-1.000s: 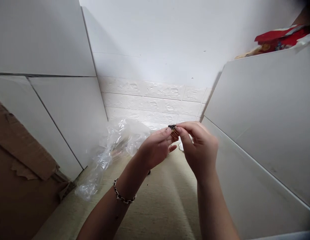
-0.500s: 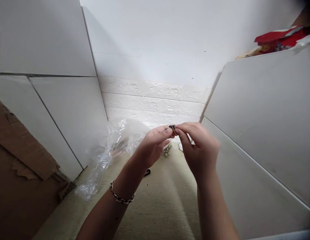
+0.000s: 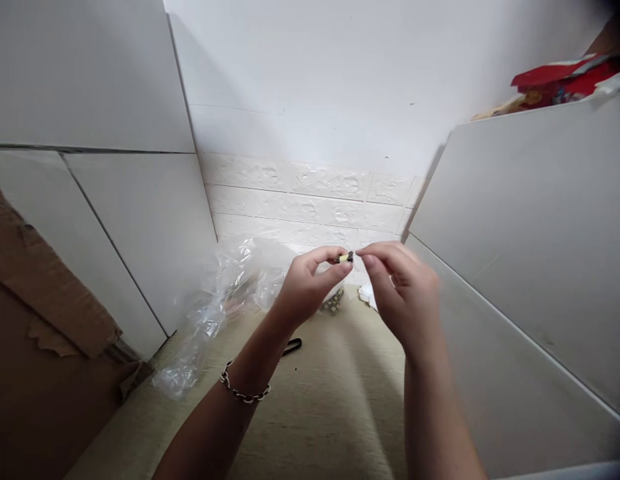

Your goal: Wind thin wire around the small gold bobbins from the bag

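My left hand (image 3: 315, 277) pinches a small black-and-yellow part (image 3: 345, 257) between thumb and fingertips; it looks like a little wound coil bobbin. Just to its right is my right hand (image 3: 403, 287), with forefinger and thumb drawn close together at the part's end. A thin strand seems to hang near these fingertips, though whether they grip it is too fine to make out. Below and behind the hands lies a heap of similar small parts (image 3: 333, 302), partly covered by my left hand. A black looped tool (image 3: 292, 346) rests on the surface, half hidden by my left forearm.
Crumpled clear plastic (image 3: 210, 307) spreads over the left of the pale surface (image 3: 330, 413). Torn cardboard (image 3: 50, 287) stands at far left. White panels (image 3: 520, 220) close in both sides, and a brick-patterned wall (image 3: 290, 203) is behind. A white item (image 3: 366, 295) lies near my right hand.
My right fingertips have moved slightly away from the small part. My left hand has turned it, so its yellow side now shows. More of the black tool is visible.
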Demonstrator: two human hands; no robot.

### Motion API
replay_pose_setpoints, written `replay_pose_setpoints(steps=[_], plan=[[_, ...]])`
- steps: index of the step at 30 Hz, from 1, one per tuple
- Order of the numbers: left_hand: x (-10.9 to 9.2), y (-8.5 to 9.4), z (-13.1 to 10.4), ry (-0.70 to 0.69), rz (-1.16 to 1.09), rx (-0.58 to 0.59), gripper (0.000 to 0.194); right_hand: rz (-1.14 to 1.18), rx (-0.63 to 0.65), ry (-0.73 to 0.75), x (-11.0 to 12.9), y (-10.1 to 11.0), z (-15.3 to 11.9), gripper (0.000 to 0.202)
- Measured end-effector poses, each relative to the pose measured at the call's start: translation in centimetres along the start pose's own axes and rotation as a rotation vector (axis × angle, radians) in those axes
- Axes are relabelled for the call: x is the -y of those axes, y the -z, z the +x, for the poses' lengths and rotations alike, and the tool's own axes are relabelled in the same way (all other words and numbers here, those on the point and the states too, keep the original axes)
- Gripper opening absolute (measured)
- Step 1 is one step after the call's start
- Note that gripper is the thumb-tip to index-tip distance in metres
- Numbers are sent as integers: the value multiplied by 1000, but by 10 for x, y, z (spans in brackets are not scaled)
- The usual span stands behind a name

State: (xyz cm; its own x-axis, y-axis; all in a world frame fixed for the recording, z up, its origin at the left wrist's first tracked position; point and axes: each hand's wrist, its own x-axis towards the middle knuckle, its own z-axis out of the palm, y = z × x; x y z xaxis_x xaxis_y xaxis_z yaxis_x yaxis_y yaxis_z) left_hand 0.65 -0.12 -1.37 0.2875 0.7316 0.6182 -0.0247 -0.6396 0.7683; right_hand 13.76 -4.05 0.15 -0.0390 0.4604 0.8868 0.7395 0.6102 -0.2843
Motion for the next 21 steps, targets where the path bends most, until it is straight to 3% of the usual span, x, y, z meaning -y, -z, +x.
replay_pose_setpoints(steps=[3, 7, 14, 21], plan=[[2, -4, -1, -182, 455, -203, 10, -58, -70, -19, -4, 0, 0, 16], [6, -10, -3, -327, 825, -305, 7, -177, -68, 36, -5, -3, -1, 15], [12, -13, -5, -420, 1042, -332, 10, -270, 22, -10, -1, -7, -4, 15], [16, -12, -5, -472, 1124, -358, 12, -337, -18, -37, 0, -10, -5, 15]])
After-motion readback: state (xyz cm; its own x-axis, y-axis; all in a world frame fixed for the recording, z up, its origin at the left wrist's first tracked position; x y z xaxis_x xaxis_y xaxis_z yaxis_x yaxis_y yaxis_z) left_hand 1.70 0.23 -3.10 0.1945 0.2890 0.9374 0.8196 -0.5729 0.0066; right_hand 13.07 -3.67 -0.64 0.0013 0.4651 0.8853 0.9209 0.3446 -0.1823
